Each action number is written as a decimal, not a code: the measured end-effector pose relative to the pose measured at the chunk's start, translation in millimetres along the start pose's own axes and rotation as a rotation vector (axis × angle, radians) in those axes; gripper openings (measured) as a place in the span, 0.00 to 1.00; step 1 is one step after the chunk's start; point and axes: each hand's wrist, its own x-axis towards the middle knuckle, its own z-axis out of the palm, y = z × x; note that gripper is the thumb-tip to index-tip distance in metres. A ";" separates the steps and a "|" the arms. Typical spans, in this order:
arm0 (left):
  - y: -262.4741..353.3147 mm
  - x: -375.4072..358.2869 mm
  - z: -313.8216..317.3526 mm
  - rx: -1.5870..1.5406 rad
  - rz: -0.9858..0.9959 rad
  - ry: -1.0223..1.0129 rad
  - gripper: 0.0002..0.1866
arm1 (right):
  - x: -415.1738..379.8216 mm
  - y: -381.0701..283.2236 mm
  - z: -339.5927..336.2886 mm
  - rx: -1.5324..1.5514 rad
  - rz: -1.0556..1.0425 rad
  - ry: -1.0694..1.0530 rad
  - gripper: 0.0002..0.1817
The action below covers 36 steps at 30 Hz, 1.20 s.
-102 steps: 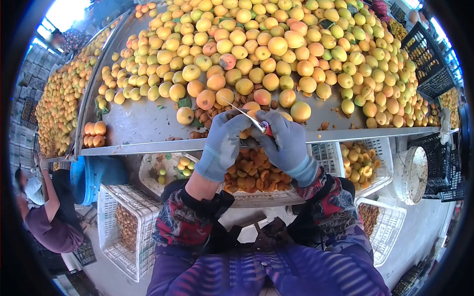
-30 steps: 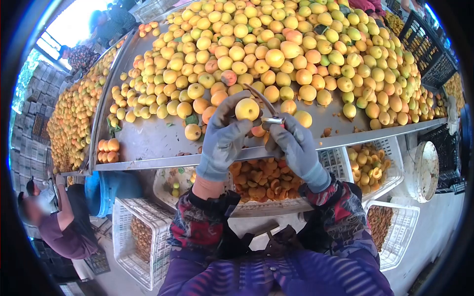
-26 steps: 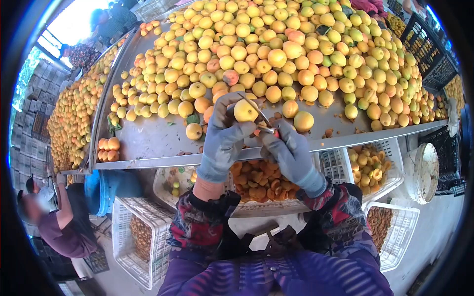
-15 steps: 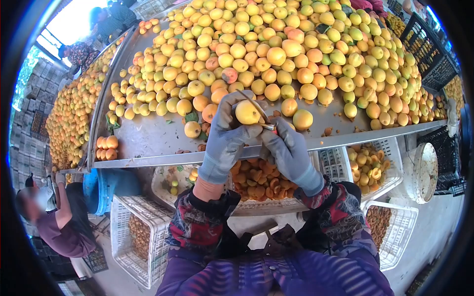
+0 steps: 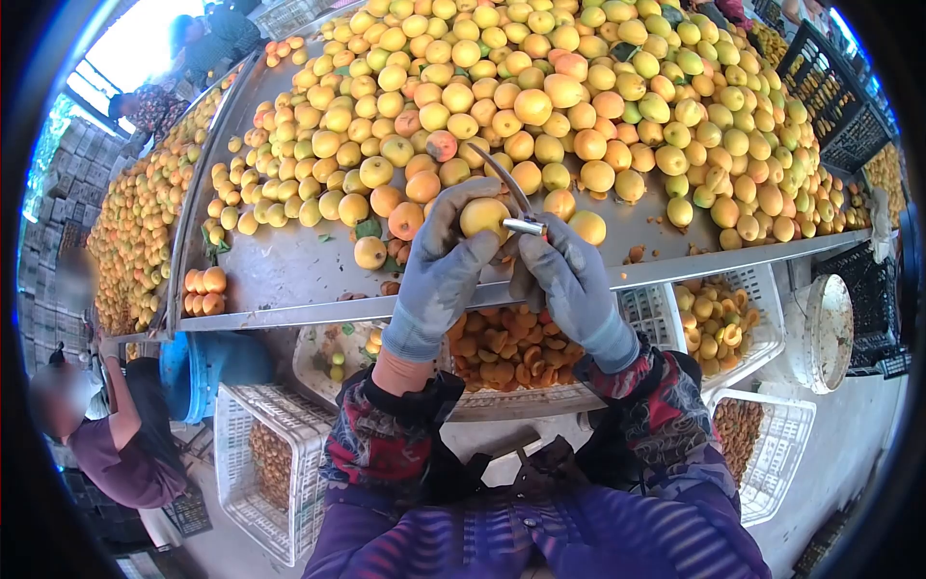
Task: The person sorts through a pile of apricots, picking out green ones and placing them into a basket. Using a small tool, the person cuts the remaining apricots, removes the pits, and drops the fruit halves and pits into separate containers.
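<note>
Both hands wear grey gloves and are raised over the front edge of a metal table (image 5: 280, 270). My left hand (image 5: 439, 261) grips a yellow apricot (image 5: 484, 217) between thumb and fingers. My right hand (image 5: 569, 280) is closed on a curved knife (image 5: 503, 181) with a short metal part by the fingers, touching or very near the right side of the apricot. The blade points up and to the left, past the fruit. A big heap of apricots (image 5: 540, 106) lies on the table beyond the hands.
Below the table edge, a crate holds halved apricots (image 5: 516, 349). White crates (image 5: 323, 463) stand at left and right, with a blue bin (image 5: 198, 362) and a white bucket (image 5: 831, 333). Black crates (image 5: 839, 96) are at right. A person (image 5: 125, 454) sits at left.
The knife has turned away from the apricot; its blade now stands more upright, and its metal part shows beside the fruit. My right hand has shifted slightly right and down.
</note>
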 end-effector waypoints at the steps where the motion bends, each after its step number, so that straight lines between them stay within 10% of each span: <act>1: 0.5 -0.3 0.4 0.033 0.006 0.005 0.25 | 0.4 -0.5 0.6 0.000 0.000 0.000 0.16; 12: -6.9 0.6 7.3 0.321 0.127 0.063 0.20 | 7.2 14.8 9.0 -0.348 -0.251 0.121 0.14; 14: -7.1 -1.5 8.7 0.274 0.091 0.063 0.18 | 4.1 10.4 11.4 -0.053 0.095 0.154 0.15; 20: -7.9 -5.0 3.6 0.312 0.045 0.104 0.18 | 13.4 31.4 15.8 -0.291 -0.163 0.188 0.14; 27: -7.9 -5.2 9.1 0.174 -0.016 0.136 0.17 | 17.1 38.5 16.9 -0.027 0.052 0.172 0.14; 29: -7.7 -5.1 9.2 0.185 0.009 0.141 0.17 | 22.8 49.3 19.1 -0.187 -0.256 0.239 0.13; 36: -6.7 1.7 -0.3 0.456 0.081 0.263 0.16 | 25.9 19.9 2.0 -1.174 -0.324 0.290 0.13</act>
